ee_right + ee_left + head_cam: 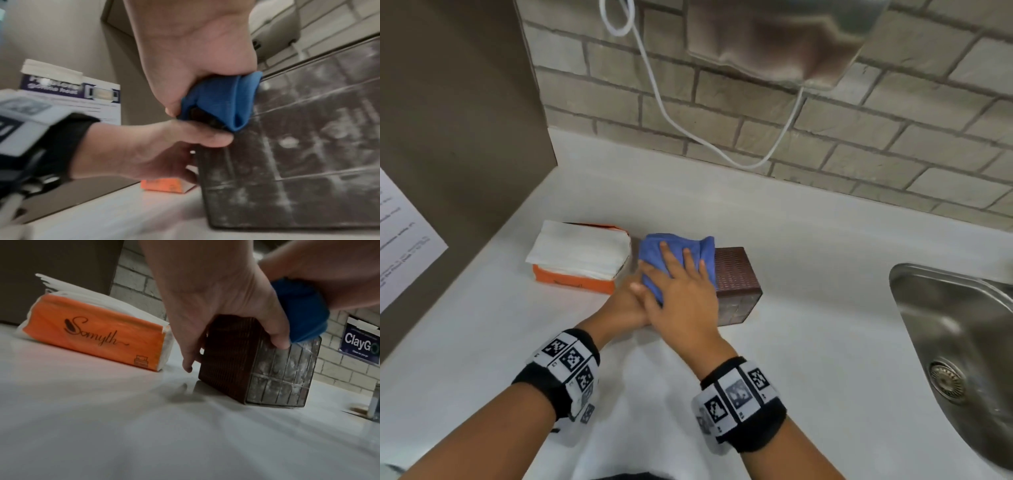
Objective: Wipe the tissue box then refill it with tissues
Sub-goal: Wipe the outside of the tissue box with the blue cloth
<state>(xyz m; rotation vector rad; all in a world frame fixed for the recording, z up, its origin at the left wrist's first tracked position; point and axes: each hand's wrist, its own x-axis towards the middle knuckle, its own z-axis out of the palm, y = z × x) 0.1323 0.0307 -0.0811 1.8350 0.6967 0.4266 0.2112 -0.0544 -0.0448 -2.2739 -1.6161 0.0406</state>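
A brown woven tissue box (738,274) stands on the white counter (808,274). A folded blue cloth (674,248) covers its top left part. My right hand (681,291) lies flat on the cloth with fingers spread, pressing it onto the box. My left hand (626,305), partly hidden under the right, grips the box (232,356) at its near left corner, thumb (279,340) on the near face and fingers (187,363) down the left side. An orange pack of white tissues (582,257) lies just left of the box. In the right wrist view the cloth (222,97) hangs over the box's edge (308,146).
A steel sink (914,291) is set into the counter at the right. A white cable (722,157) loops down the brick wall under a wall-mounted unit (784,41). A brown panel with a paper notice (400,240) closes off the left side.
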